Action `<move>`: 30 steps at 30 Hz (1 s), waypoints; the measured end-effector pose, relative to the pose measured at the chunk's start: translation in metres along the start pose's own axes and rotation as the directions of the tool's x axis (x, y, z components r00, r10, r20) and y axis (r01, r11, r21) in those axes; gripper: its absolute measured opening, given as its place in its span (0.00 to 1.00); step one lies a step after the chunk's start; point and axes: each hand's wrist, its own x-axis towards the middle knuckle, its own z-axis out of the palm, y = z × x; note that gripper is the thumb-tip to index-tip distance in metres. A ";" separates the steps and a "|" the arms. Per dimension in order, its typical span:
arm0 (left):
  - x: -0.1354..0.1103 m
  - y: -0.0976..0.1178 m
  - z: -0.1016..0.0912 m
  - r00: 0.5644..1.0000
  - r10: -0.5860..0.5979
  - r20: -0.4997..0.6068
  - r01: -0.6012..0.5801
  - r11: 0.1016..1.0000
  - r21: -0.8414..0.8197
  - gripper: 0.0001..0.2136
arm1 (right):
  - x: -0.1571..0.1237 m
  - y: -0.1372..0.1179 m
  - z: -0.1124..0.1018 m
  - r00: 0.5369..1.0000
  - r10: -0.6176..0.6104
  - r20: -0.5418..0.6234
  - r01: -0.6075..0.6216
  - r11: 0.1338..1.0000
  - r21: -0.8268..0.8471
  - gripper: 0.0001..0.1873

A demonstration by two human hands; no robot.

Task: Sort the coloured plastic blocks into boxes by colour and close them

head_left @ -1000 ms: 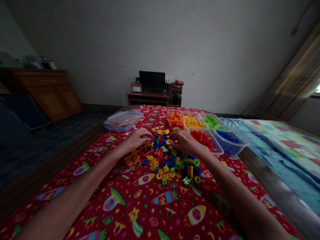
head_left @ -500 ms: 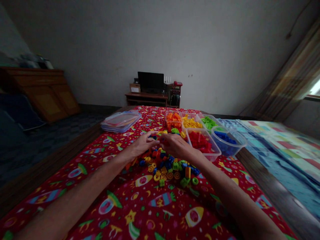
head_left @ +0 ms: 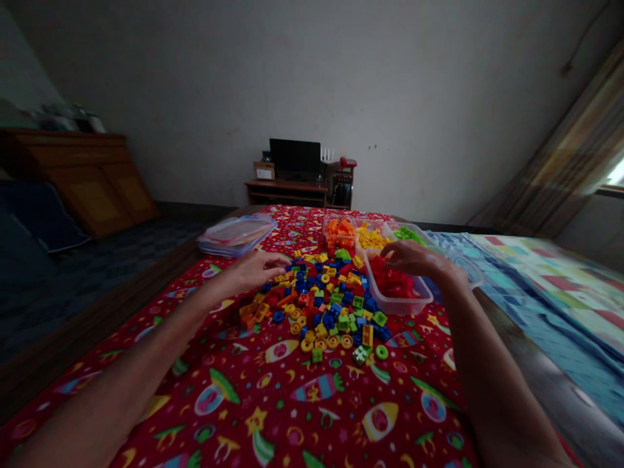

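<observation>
A mixed pile of toy building bricks (head_left: 319, 299) in red, blue, yellow, green and orange lies on the tablecloth. My left hand (head_left: 260, 268) is at the pile's left edge, its fingers loosely bent and apart, with nothing visible in them. Over the clear bin (head_left: 405, 307) of red bricks (head_left: 394, 281) hovers my right hand (head_left: 416, 257). Its fingers point left and down, spread from the thumb, and no brick shows between them. Part of the round tub (head_left: 472, 270) behind is hidden by my right wrist.
Behind the red bin stand containers of orange bricks (head_left: 340, 229), yellow bricks (head_left: 371, 238) and green bricks (head_left: 408, 234). Clear lids (head_left: 236, 235) are stacked at the far left of the red patterned tablecloth (head_left: 292, 409). A bed (head_left: 550, 286) adjoins on the right.
My hands were close together above the pile. The right one has swung right to above the red bin, while the left has drawn back slightly left, uncovering the bricks.
</observation>
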 end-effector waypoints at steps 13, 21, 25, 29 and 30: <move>-0.004 0.000 0.011 0.963 -0.074 0.258 -0.046 0.901 0.432 0.10 | 0.008 -0.072 0.040 0.975 -0.223 -0.016 0.218 0.961 -0.168 0.14; -0.003 0.002 0.004 0.990 -0.028 0.137 -0.004 0.974 0.228 0.09 | 0.012 -0.084 0.080 0.957 -0.289 -0.014 0.276 0.928 -0.250 0.16; -0.002 0.001 0.008 0.998 -0.031 0.054 0.028 0.998 0.065 0.08 | 0.012 -0.080 0.084 0.964 -0.264 -0.006 0.254 0.933 -0.255 0.17; -0.002 0.004 0.014 0.999 -0.003 -0.041 0.003 1.000 0.012 0.09 | 0.011 -0.078 0.081 0.938 -0.344 0.047 0.347 0.930 -0.118 0.17; -0.002 0.006 0.017 0.998 0.003 -0.059 -0.002 1.000 0.016 0.09 | 0.011 -0.079 0.080 0.930 -0.361 0.073 0.366 0.927 -0.082 0.17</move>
